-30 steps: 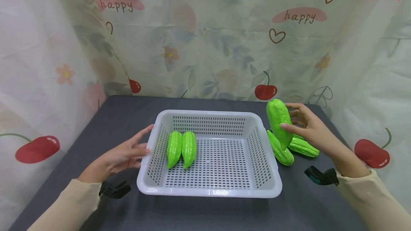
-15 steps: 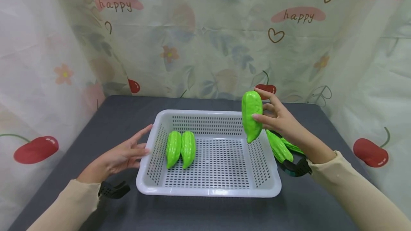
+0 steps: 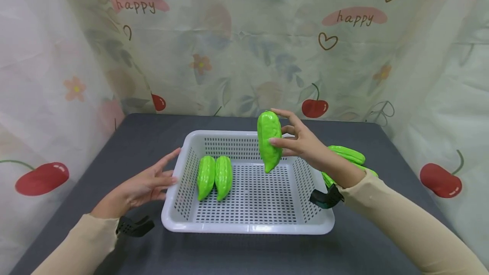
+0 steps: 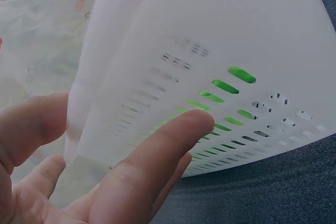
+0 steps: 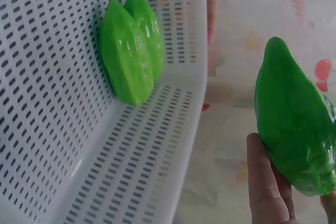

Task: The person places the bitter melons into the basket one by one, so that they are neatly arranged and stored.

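Note:
My right hand (image 3: 307,143) pinches a glossy green bitter melon (image 3: 269,141) between thumb and fingers. The melon hangs upright, tip down, above the back part of a white plastic basket (image 3: 248,228). In the right wrist view the held bitter melon (image 5: 291,116) is seen large, beside the basket's rim. Two more bitter melons, one (image 3: 206,177) beside the other (image 3: 224,177), lie on the basket's floor at its left. With loosely extended fingers, my left hand (image 3: 143,188) rests against the left wall of the basket; the left wrist view shows its fingers (image 4: 157,156) near the slotted wall.
To the right of the basket, several bitter melons (image 3: 347,154) lie on the dark tabletop (image 3: 153,133), partly hidden by my right forearm. A printed curtain (image 3: 244,54) encloses the table at the back and sides.
My right hand has carried the bitter melon leftward from the pile on the right to above the basket. The left hand and the basket have stayed put.

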The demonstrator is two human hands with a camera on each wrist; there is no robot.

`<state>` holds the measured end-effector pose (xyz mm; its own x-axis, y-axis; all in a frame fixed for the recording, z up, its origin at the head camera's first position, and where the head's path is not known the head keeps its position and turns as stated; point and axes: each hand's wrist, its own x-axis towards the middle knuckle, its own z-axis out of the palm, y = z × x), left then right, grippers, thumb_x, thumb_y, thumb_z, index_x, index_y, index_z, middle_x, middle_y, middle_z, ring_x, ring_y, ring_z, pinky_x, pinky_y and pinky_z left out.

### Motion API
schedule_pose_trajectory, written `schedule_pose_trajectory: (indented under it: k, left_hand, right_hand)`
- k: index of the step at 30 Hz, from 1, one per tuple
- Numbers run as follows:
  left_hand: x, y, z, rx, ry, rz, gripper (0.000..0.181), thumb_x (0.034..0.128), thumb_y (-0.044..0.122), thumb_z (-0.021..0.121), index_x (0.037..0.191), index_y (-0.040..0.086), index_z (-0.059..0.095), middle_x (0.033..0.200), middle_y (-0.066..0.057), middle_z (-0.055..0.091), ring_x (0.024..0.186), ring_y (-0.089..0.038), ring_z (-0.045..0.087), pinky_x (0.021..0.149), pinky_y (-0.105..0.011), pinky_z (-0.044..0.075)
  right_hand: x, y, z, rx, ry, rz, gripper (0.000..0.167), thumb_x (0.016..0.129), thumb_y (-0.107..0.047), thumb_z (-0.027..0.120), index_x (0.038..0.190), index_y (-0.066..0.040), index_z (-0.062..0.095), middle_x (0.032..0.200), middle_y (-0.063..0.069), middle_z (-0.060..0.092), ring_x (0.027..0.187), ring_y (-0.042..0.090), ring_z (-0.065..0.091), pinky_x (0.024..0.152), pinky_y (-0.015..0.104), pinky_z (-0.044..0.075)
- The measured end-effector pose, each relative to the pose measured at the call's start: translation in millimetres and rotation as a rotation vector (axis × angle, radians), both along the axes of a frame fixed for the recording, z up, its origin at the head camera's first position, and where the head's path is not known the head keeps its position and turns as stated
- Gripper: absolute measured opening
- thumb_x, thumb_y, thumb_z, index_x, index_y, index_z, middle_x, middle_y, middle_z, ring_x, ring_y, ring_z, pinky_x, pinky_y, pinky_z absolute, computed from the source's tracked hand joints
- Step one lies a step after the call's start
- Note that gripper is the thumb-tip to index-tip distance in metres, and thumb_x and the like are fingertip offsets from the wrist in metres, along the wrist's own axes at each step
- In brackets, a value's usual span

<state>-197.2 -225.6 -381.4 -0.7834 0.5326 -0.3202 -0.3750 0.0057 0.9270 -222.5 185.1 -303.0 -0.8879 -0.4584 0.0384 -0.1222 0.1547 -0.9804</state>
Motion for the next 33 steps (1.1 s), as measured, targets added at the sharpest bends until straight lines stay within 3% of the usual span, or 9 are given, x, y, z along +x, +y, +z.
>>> schedule_pose_trajectory:
  k: [15, 21, 33]
  left_hand:
    - [0.1, -0.1, -0.3, -0.009, 0.004, 0.005, 0.093, 0.0955, 0.006, 0.058, 0.152, 0.047, -0.003, 0.158, -0.023, 0.02, 0.118, -0.041, 0.058, 0.09, -0.059, 0.05]
    - [0.4, -0.7, -1.1, -0.011, 0.007, 0.003, 0.093, 0.0954, 0.006, 0.058, 0.152, 0.047, -0.004, 0.158, -0.023, 0.02, 0.118, -0.041, 0.058, 0.09, -0.058, 0.05]
    - [-0.4, -0.5, -0.5, 0.006, 0.002, -0.006, 0.093, 0.096, 0.005, 0.057, 0.152, 0.047, -0.004, 0.158, -0.023, 0.018, 0.119, -0.042, 0.057, 0.09, -0.059, 0.05]
  right_hand:
    - [-11.0, -37, -25.0, 0.007, -0.17, -0.032, 0.071, 0.092, -0.019, 0.066, 0.149, -0.03, 0.025, 0.127, 0.025, 0.051, 0.105, 0.028, 0.064, 0.087, 0.048, 0.057]
    - [-17.2, -46, -36.8, 0.002, -0.254, -0.055, 0.072, 0.092, -0.016, 0.066, 0.15, -0.029, 0.025, 0.129, 0.025, 0.052, 0.103, 0.029, 0.066, 0.082, 0.047, 0.059]
    - [-24.9, -60, -59.6, 0.035, -0.324, -0.118, 0.074, 0.091, -0.013, 0.067, 0.149, -0.028, 0.025, 0.127, 0.026, 0.057, 0.102, 0.032, 0.068, 0.081, 0.047, 0.059]
